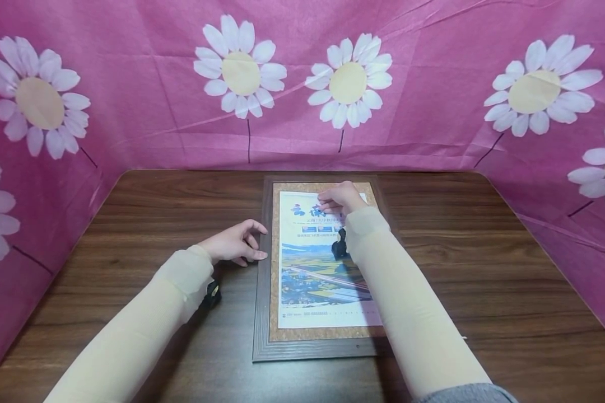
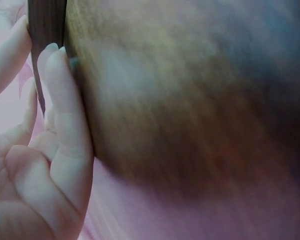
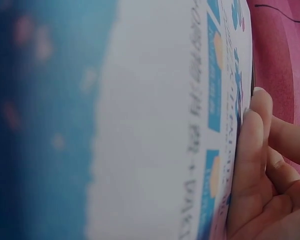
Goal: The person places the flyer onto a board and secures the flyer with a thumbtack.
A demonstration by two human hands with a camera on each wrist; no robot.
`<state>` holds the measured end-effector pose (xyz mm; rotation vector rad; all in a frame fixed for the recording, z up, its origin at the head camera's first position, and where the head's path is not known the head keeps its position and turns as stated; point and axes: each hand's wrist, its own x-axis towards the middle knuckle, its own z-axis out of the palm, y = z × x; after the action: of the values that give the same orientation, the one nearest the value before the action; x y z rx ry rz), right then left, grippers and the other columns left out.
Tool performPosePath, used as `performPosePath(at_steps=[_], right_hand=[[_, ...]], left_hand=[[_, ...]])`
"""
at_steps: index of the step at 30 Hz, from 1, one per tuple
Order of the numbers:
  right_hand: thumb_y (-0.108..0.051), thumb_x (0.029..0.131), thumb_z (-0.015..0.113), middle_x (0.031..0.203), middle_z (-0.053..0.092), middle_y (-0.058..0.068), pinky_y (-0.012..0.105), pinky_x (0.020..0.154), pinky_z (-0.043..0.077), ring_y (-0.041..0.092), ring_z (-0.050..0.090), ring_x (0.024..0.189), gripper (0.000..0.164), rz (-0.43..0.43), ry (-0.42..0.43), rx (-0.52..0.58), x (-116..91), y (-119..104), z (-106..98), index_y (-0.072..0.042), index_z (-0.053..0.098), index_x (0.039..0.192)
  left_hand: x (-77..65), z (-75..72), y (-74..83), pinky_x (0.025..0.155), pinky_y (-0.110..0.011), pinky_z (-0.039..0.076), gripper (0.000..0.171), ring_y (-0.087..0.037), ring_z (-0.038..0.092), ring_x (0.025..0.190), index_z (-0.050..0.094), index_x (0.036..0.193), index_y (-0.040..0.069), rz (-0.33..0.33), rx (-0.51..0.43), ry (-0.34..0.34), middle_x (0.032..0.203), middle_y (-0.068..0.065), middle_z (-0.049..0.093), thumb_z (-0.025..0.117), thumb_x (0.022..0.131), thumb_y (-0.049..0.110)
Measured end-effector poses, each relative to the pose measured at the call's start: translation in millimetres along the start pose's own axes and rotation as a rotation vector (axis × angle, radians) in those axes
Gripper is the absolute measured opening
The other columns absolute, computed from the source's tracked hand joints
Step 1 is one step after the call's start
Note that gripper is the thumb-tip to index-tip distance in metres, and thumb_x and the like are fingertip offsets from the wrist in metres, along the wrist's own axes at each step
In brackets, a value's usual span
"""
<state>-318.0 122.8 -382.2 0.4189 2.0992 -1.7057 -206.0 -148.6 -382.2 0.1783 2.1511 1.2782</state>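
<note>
A printed poster (image 1: 302,268) with blue lettering and a landscape picture lies on a cork board (image 1: 312,334) with a dark wooden frame (image 1: 263,313). My left hand (image 1: 234,243) is at the frame's left side, its thumb and fingertips right at the outer edge. In the left wrist view the fingers (image 2: 65,100) are fairly straight against the dark frame edge. Near the poster's top, my right hand (image 1: 341,197) rests on the paper over part of the lettering. The right wrist view shows its fingertips (image 3: 252,120) against the printed sheet. My right forearm hides the poster's right side.
The framed board lies on a dark wood-grain table (image 1: 171,196), its far end close to the table's back edge. A pink cloth (image 1: 146,112) with large white daisies rises behind and along both sides.
</note>
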Motion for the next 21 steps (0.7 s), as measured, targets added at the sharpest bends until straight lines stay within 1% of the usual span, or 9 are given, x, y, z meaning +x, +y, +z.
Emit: performPosePath(at_steps=[7,11,16,21], right_hand=[[0.001,0.091,0.064,0.062,0.062,0.002,0.017,0.050,0.053,0.008,0.061,0.050,0.016,-0.010,0.016,0.005,-0.8,0.5,0.6,0.005,0.063,0.107],[0.003,0.091,0.064,0.061,0.062,0.002,0.017,0.047,0.051,0.007,0.060,0.047,0.018,0.009,0.034,0.018,-1.4,1.6,1.1,0.002,0.059,0.108],[-0.003,0.092,0.067,0.059,0.063,0.001,0.017,0.046,0.050,0.007,0.060,0.046,0.021,0.036,0.042,-0.002,-1.9,3.3,-0.7,-0.002,0.058,0.111],[-0.006,0.092,0.068,0.057,0.064,0.000,0.018,0.048,0.051,0.007,0.061,0.046,0.018,0.031,0.035,-0.043,-2.3,2.7,-1.9,-0.004,0.058,0.107]], left_hand=[[-0.1,0.2,-0.2,0.069,-0.033,0.056,0.058,-0.016,0.060,0.080,0.040,0.137,0.006,-0.007,-0.001,0.008,0.100,-0.011,0.051,0.073,0.090,0.011],[0.3,1.1,-0.8,0.068,-0.033,0.056,0.057,-0.016,0.060,0.078,0.040,0.137,0.005,-0.005,-0.009,0.014,0.100,-0.011,0.052,0.072,0.090,0.010],[0.9,1.9,-1.3,0.069,-0.034,0.056,0.058,-0.017,0.060,0.079,0.039,0.137,0.005,-0.002,-0.009,0.013,0.100,-0.011,0.052,0.072,0.090,0.010],[1.1,2.3,-1.2,0.070,-0.034,0.056,0.058,-0.017,0.059,0.080,0.039,0.137,0.005,-0.002,-0.010,0.008,0.099,-0.011,0.052,0.072,0.090,0.010]])
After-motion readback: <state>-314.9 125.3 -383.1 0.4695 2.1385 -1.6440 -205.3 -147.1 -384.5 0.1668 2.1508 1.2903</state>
